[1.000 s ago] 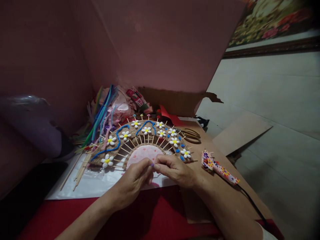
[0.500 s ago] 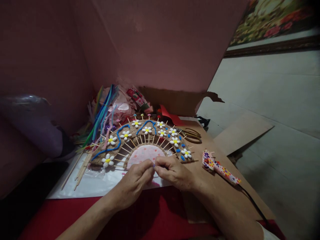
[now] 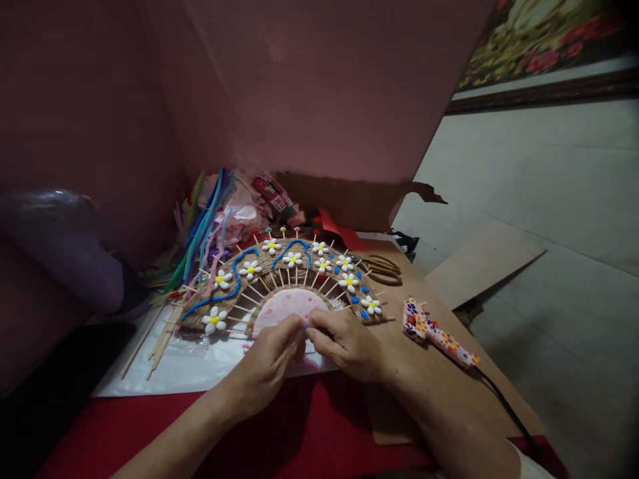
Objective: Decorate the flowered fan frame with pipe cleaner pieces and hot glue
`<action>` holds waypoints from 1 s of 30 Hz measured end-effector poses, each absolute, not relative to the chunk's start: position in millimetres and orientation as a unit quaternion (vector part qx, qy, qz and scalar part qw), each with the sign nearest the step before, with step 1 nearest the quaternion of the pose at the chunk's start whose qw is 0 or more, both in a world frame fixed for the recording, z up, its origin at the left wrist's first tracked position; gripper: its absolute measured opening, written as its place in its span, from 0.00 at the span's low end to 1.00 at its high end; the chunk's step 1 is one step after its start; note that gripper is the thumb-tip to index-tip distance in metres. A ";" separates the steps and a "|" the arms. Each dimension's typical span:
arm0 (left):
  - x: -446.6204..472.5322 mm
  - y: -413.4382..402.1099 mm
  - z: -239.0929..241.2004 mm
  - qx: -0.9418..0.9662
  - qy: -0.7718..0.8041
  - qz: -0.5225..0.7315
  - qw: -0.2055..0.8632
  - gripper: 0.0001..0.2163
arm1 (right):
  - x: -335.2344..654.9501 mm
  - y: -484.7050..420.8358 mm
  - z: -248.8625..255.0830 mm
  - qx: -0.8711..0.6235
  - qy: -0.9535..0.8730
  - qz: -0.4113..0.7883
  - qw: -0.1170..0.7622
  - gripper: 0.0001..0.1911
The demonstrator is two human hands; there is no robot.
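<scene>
A small purple piece (image 3: 305, 325) is at the near, open side of the twine-wrapped arch (image 3: 264, 267). The left hand (image 3: 272, 356) and right hand (image 3: 348, 344) pinch it between thumbs and forefingers, knuckles curled, wrists angled inward. The fingers hide most of it; only a purple speck shows, its shape unclear. White daisies dot the arch; a flower-patterned glue gun (image 3: 439, 334) lies to its right, scissors (image 3: 383, 269) behind its right side.
</scene>
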State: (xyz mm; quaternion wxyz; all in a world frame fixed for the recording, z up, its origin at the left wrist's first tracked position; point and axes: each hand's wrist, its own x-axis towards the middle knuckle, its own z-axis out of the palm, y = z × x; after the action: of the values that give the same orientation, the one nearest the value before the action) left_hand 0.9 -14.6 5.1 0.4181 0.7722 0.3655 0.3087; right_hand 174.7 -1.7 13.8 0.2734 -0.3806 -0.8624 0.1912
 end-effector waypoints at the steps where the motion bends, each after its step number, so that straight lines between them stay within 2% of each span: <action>1: 0.3 -14.3 6.6 0.769 0.355 0.310 0.432 0.12 | 176.3 -1.5 15.9 -0.375 -0.866 0.195 0.269 0.10; 9: -3.4 -10.9 13.9 0.768 0.343 0.293 0.455 0.14 | 182.5 -2.5 25.8 -0.353 -0.889 0.194 0.220 0.11; 16: 2.4 -12.6 6.0 0.776 0.385 0.311 0.392 0.13 | 174.9 0.7 10.9 -0.377 -0.870 0.181 0.263 0.12; 30: 9.0 -18.9 -3.3 0.789 0.419 0.340 0.295 0.11 | 168.0 -5.7 5.4 -0.398 -0.868 0.116 0.273 0.09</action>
State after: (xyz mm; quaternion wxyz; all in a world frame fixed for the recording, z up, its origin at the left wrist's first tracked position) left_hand 9.0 -18.9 -3.3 0.2947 0.7886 0.4195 0.3396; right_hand 168.0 -5.7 5.4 0.2728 -0.3975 -0.8684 0.1159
